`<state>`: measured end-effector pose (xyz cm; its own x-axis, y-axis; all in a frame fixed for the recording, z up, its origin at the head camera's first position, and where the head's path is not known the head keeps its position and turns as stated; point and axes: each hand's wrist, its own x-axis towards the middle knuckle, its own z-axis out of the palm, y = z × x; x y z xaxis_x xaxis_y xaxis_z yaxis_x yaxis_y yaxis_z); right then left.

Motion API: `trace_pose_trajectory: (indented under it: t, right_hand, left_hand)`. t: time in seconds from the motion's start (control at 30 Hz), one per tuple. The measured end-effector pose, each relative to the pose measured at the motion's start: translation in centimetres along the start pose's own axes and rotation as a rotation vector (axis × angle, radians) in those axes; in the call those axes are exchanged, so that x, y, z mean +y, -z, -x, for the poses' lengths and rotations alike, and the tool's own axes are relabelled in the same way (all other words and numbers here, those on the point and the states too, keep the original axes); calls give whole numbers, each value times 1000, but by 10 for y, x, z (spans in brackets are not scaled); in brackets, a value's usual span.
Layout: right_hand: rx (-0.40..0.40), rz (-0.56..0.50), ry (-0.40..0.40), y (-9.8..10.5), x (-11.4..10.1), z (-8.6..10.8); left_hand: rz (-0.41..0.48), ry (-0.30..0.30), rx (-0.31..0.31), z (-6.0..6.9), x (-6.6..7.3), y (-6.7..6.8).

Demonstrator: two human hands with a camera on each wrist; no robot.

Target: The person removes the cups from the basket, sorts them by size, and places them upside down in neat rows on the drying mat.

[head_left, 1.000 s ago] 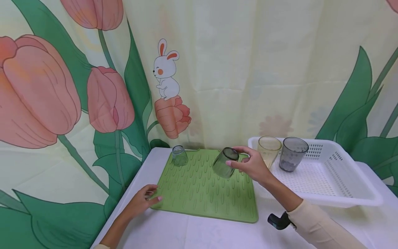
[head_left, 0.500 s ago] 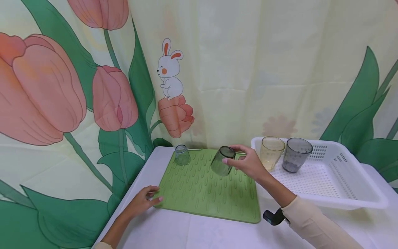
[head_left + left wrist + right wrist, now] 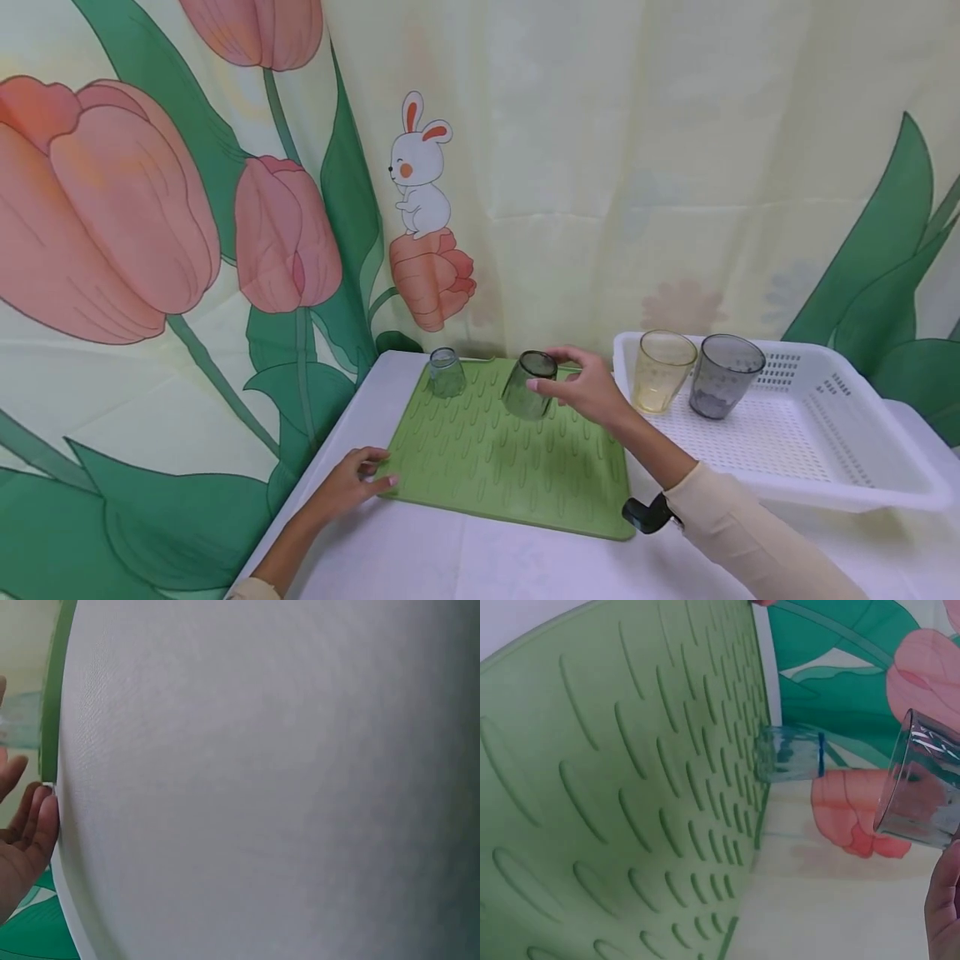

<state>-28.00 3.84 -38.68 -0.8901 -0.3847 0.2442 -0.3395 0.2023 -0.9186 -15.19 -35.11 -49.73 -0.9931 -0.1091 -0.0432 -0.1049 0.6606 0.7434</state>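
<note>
Right hand [image 3: 588, 388]: it pinches a smoky green tumbler of see-through glass [image 3: 522, 401] between thumb and fingers, so this grip is grasping. The hold is near the thick base, which probably keeps the fingers away from the mouth.
Held tumbler: it is above the far part of a green rectangular mat with raised ridges [image 3: 480, 475], base up, mouth down and a little tilted. It seems apart from the mat, because a shadow lies below it.
Left hand [image 3: 348, 485]: it rests at the near left corner of the mat, thumb and fingers spread apart around this corner; the grip is loose and carries nothing. I suppose it steadies the mat; how firmly it touches, I cannot tell.
Glass on the mat: a small pale blue, see-through glass [image 3: 447, 377] stands mouth down in the far left corner. Placed so, it leaves the middle free; the ridges under it may let air pass.
White basket: a white plastic basket with a perforated floor [image 3: 780, 450] is beside the mat, within easy reach of the right hand. In it an amber see-through glass [image 3: 660, 375] and a grey see-through glass [image 3: 722, 382] stand mouth up, side by side.
Bench: a white cloth [image 3: 420, 550] covers it.
</note>
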Motion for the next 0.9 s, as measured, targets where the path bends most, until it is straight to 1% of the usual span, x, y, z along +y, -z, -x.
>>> trace_pose_trajectory:
  t: [0.17,0.3,0.43,0.53,0.77,0.9]
  right_hand:
    - [-3,-1,12,-8,2,-7]
    - [-10,2,15,-13,4,-12]
    - [-11,4,0,-16,7,-18]
    - [2,9,-12,-19,10,-23]
    - [-3,-13,-32,-30,17,-36]
    - [-7,-6,-58,-35,17,-41]
  left_hand:
    - [-8,-3,-3,-1,1,0]
    - [-18,10,7,-2,-1,-2]
    - [-24,9,13,-5,-1,-3]
    - [-28,3,14,-6,-2,-4]
    - [-44,-3,12,-6,-3,-5]
    - [-50,1,6,-6,-3,-6]
